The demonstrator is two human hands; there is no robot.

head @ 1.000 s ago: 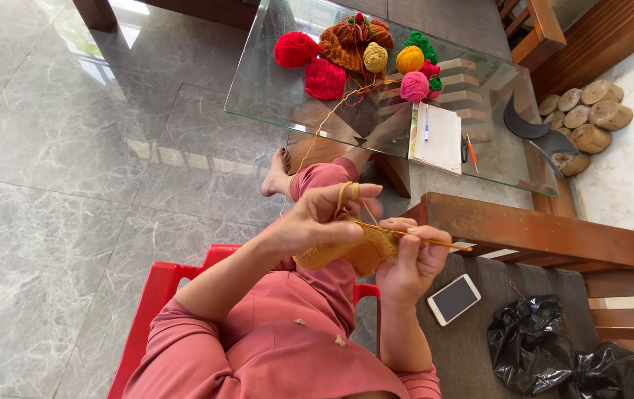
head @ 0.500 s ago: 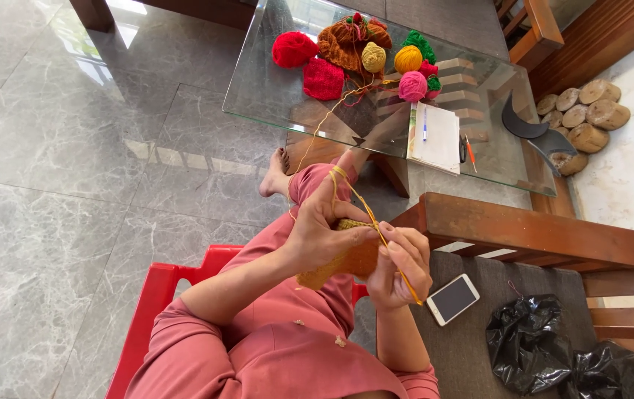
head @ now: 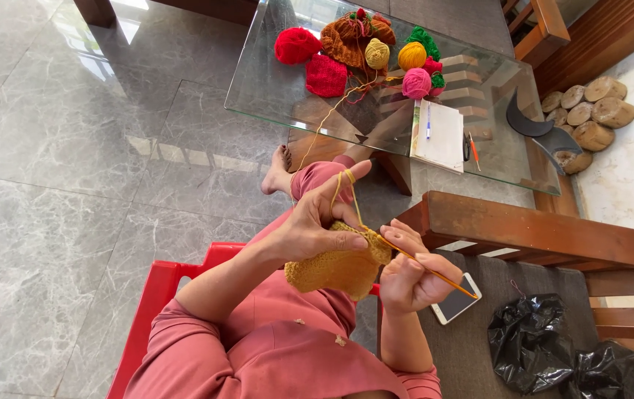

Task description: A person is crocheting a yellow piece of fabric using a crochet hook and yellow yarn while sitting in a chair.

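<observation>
Mustard-yellow crocheted wool piece point(head: 335, 267) is sitting above the lap, pinched by the left hand point(head: 317, 222), yarn looping over its raised forefinger; the right hand point(head: 406, 277) is gripping a thin hook point(head: 435, 275), working a stitch. Drawing yarn through seemingly needs steady tension.

Glass table point(head: 273, 103): carries yarn balls, red point(head: 296, 45), yellow point(head: 411, 55), pink point(head: 416, 83), green point(head: 423, 37); brown knit pc point(head: 346, 37); white notebook point(head: 439, 135) w/ pen.

Grey marble floor point(head: 73, 185), glass table point(head: 273, 96), wooden bench point(head: 539, 236).
</observation>
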